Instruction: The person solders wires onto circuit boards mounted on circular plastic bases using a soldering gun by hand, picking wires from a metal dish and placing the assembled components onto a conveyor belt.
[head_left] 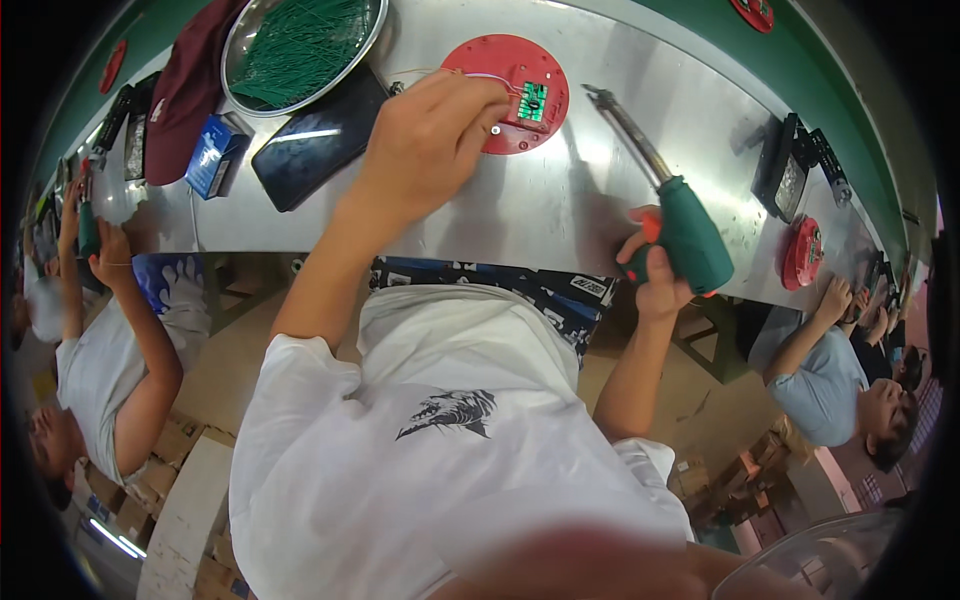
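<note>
A round red plastic disc (460,58) lies on the metal bench, with a small green circuit board (532,102) set in it. Thin wires (497,77) arc from the board to behind my left hand (425,135). That hand is over the disc's left side, thumb and forefinger closed together near the board; what they pinch is hidden. My right hand (657,285) grips a green soldering gun (695,235) with a red trigger. Its metal barrel points up and left, and the tip is right of the disc, apart from it.
Left of my arm are a black phone-like slab (315,145), a small blue box (212,158), a metal bowl (381,25) of green wires and a maroon cap (190,90). A black stand (785,170) and another red disc (802,255) are on the right. People work on both sides.
</note>
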